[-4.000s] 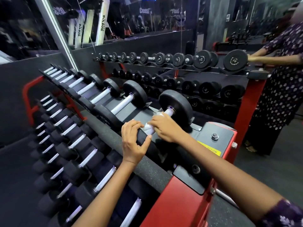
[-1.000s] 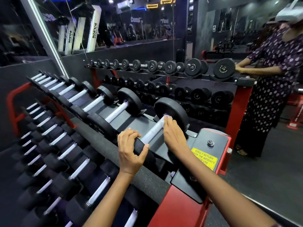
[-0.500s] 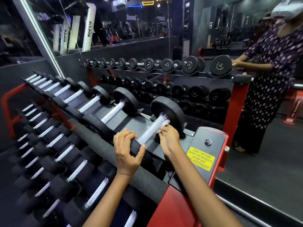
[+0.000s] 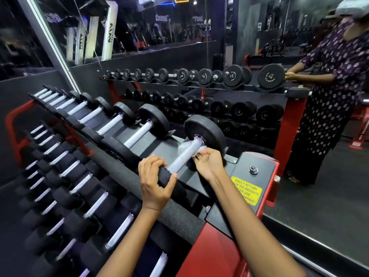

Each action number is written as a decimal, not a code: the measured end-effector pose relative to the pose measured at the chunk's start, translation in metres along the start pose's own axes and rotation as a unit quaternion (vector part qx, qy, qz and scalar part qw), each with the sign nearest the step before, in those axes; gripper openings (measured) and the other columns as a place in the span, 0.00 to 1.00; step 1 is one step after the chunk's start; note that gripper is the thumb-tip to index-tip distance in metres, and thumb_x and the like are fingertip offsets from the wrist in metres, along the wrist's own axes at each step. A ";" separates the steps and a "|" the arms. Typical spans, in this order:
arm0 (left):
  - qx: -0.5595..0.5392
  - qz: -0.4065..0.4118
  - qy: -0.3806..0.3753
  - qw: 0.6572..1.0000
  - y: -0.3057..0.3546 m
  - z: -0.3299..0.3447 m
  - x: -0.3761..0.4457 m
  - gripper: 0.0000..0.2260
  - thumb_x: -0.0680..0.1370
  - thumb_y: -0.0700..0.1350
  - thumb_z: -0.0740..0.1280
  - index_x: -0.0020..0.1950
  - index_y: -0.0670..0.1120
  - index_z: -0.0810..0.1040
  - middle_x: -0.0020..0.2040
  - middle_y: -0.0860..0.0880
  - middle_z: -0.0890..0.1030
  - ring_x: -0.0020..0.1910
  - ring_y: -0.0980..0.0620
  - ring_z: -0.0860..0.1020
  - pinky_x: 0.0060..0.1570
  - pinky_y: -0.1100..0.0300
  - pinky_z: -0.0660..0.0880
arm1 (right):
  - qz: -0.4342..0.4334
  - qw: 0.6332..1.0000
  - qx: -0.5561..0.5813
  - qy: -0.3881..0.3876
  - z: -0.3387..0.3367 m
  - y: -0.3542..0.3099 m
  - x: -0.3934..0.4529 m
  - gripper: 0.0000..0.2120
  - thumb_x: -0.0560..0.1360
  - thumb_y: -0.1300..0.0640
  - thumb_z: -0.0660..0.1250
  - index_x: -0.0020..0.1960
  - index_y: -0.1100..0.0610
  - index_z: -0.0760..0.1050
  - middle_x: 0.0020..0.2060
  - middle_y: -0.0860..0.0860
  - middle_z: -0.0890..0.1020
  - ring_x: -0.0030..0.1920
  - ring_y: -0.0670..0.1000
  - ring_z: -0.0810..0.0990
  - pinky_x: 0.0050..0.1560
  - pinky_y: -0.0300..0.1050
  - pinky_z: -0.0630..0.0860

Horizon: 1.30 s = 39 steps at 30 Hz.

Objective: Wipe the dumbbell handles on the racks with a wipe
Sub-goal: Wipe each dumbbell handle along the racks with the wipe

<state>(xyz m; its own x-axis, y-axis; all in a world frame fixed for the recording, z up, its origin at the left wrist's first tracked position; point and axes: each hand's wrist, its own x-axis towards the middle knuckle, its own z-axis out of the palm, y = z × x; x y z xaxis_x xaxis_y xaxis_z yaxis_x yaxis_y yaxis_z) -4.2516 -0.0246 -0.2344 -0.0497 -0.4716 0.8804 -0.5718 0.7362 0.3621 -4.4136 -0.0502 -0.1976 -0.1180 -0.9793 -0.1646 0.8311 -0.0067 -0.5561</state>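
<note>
Nearest, the left hand [image 4: 154, 181] curls over the near black head of the dumbbell [image 4: 205, 132] at the right end of the rack [image 4: 229, 246], fingers on top and thumb underneath. Just beyond, the right hand [image 4: 209, 163] pinches a white wipe [image 4: 184, 145] against the far part of the knurled handle [image 4: 184, 153], fingers bent round it, close to the far head. The wipe wraps under the bar and shows on its left side. This top tier holds about ten dumbbells in a row running far-left (the farthest blur together); two lower tiers sit near-left. The rack is red with black trays and a yellow sticker [image 4: 246, 190] on its end plate. Beyond, a mirror [image 4: 199, 27] shows dumbbell tiers and a person in a patterned dress [image 4: 335, 86] at far right, above dark flooring.
</note>
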 end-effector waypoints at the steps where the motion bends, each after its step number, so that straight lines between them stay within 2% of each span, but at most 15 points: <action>1: 0.000 0.001 0.002 1.000 0.000 0.000 -0.001 0.11 0.72 0.50 0.67 0.49 0.44 0.73 0.48 0.43 0.77 0.55 0.46 0.72 0.57 0.44 0.70 | -0.002 1.000 0.008 -0.001 -0.001 0.003 -0.001 0.13 0.55 0.67 0.57 0.38 0.56 0.66 0.35 0.55 0.68 0.36 0.50 0.69 0.44 0.38 0.68; 4: -0.004 0.012 0.008 1.000 0.001 0.001 -0.001 0.11 0.72 0.50 0.67 0.49 0.46 0.72 0.48 0.44 0.76 0.56 0.46 0.72 0.57 0.43 0.70 | 0.015 0.995 0.096 -0.027 -0.016 -0.003 -0.003 0.14 0.53 0.67 0.62 0.38 0.58 0.67 0.34 0.53 0.71 0.40 0.52 0.72 0.56 0.41 0.69; 6: -0.004 0.009 0.009 1.000 0.000 0.002 0.001 0.11 0.71 0.50 0.67 0.49 0.46 0.72 0.48 0.44 0.77 0.56 0.46 0.72 0.57 0.43 0.70 | 0.022 0.992 0.121 -0.038 -0.020 -0.012 0.000 0.22 0.48 0.66 0.70 0.42 0.61 0.70 0.36 0.56 0.74 0.43 0.54 0.74 0.64 0.43 0.67; 10: 0.002 0.003 0.007 1.000 -0.002 0.002 -0.001 0.12 0.72 0.50 0.67 0.49 0.44 0.73 0.48 0.42 0.77 0.57 0.46 0.73 0.58 0.44 0.70 | 0.067 0.995 0.067 -0.027 -0.010 -0.003 -0.011 0.06 0.67 0.60 0.62 0.44 0.60 0.70 0.36 0.54 0.74 0.40 0.52 0.75 0.53 0.41 0.71; 11: 0.001 0.007 0.008 1.000 -0.001 0.001 -0.002 0.12 0.72 0.50 0.67 0.49 0.43 0.73 0.48 0.43 0.77 0.57 0.46 0.73 0.57 0.44 0.70 | 0.086 0.995 0.049 -0.028 -0.011 0.000 -0.013 0.07 0.69 0.58 0.61 0.44 0.61 0.71 0.36 0.54 0.74 0.40 0.52 0.75 0.53 0.41 0.71; 15: -0.005 0.006 0.006 1.000 0.002 0.001 0.000 0.11 0.71 0.49 0.67 0.49 0.45 0.73 0.49 0.45 0.76 0.57 0.47 0.72 0.59 0.44 0.69 | 0.116 0.992 0.048 -0.026 -0.023 -0.008 -0.018 0.26 0.65 0.50 0.63 0.54 0.69 0.73 0.44 0.60 0.77 0.48 0.57 0.76 0.63 0.48 0.68; 17: 0.004 0.004 0.005 1.000 0.001 0.001 0.000 0.12 0.71 0.49 0.67 0.48 0.42 0.75 0.48 0.43 0.77 0.57 0.46 0.72 0.58 0.43 0.70 | 0.118 0.991 0.062 -0.028 -0.019 -0.007 -0.019 0.27 0.64 0.48 0.64 0.54 0.68 0.72 0.46 0.60 0.76 0.48 0.57 0.76 0.63 0.48 0.68; 20: 0.008 0.001 0.006 1.000 0.000 0.000 -0.001 0.13 0.71 0.49 0.67 0.48 0.41 0.75 0.47 0.42 0.78 0.56 0.45 0.73 0.57 0.43 0.70 | 0.155 0.987 -0.034 -0.039 -0.019 -0.004 -0.026 0.31 0.68 0.44 0.60 0.56 0.71 0.71 0.52 0.63 0.77 0.48 0.58 0.77 0.54 0.46 0.70; 22: 0.004 0.002 0.005 1.000 0.002 0.000 0.000 0.12 0.71 0.49 0.67 0.50 0.45 0.73 0.47 0.42 0.78 0.57 0.46 0.72 0.59 0.46 0.69 | 0.179 0.980 -0.062 -0.056 -0.023 -0.010 -0.029 0.38 0.73 0.39 0.55 0.62 0.75 0.66 0.58 0.66 0.76 0.53 0.60 0.77 0.59 0.48 0.70; 24: -0.001 0.001 0.002 1.000 0.003 0.000 0.001 0.12 0.71 0.49 0.67 0.50 0.46 0.72 0.47 0.42 0.78 0.56 0.47 0.72 0.59 0.48 0.69 | 0.192 0.978 -0.054 -0.066 -0.018 -0.011 -0.032 0.42 0.71 0.35 0.54 0.62 0.75 0.66 0.56 0.66 0.77 0.53 0.61 0.78 0.64 0.49 0.69; 26: -0.002 -0.002 -0.002 1.000 0.004 -0.001 0.001 0.11 0.71 0.49 0.67 0.50 0.46 0.71 0.48 0.41 0.77 0.56 0.48 0.72 0.58 0.49 0.69 | 0.206 0.972 -0.082 -0.081 -0.006 0.001 -0.037 0.42 0.70 0.32 0.54 0.55 0.73 0.71 0.44 0.63 0.80 0.43 0.57 0.80 0.49 0.44 0.76; 29: -0.002 -0.003 -0.002 1.000 0.004 -0.001 -0.001 0.11 0.71 0.49 0.67 0.50 0.47 0.71 0.48 0.41 0.77 0.56 0.48 0.71 0.59 0.50 0.68 | 0.216 0.964 -0.130 -0.083 -0.005 0.009 -0.040 0.47 0.66 0.26 0.55 0.58 0.70 0.69 0.36 0.58 0.75 0.32 0.52 0.75 0.30 0.39 0.73; 35: 0.001 -0.008 -0.003 1.000 0.003 -0.001 0.002 0.12 0.71 0.50 0.67 0.50 0.47 0.71 0.48 0.41 0.77 0.57 0.51 0.70 0.60 0.54 0.67 | 0.223 0.970 -0.072 -0.066 -0.005 0.015 -0.040 0.46 0.68 0.26 0.52 0.53 0.71 0.71 0.30 0.55 0.74 0.30 0.52 0.76 0.32 0.41 0.74; 37: 0.003 -0.006 -0.005 1.000 0.003 -0.001 0.000 0.11 0.71 0.50 0.67 0.50 0.47 0.71 0.48 0.41 0.77 0.56 0.49 0.71 0.59 0.52 0.68 | 0.219 0.970 -0.089 -0.058 -0.008 0.015 -0.039 0.51 0.65 0.24 0.54 0.61 0.72 0.66 0.38 0.59 0.75 0.35 0.55 0.76 0.37 0.44 0.73; 39: 0.005 -0.001 -0.003 1.000 0.003 -0.001 0.000 0.11 0.71 0.50 0.67 0.50 0.47 0.71 0.48 0.41 0.77 0.56 0.47 0.72 0.58 0.50 0.69 | 0.213 0.973 -0.068 -0.056 -0.009 0.008 -0.039 0.56 0.67 0.24 0.53 0.71 0.72 0.52 0.58 0.66 0.73 0.41 0.60 0.82 0.39 0.47 0.77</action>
<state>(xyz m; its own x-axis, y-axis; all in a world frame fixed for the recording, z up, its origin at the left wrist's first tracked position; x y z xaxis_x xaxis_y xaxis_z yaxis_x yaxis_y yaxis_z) -4.2530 -0.0217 -0.2330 -0.0530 -0.4753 0.8782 -0.5796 0.7308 0.3605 -4.4070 -0.0106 -0.2033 0.2876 -0.9037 -0.3171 0.7114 0.4233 -0.5611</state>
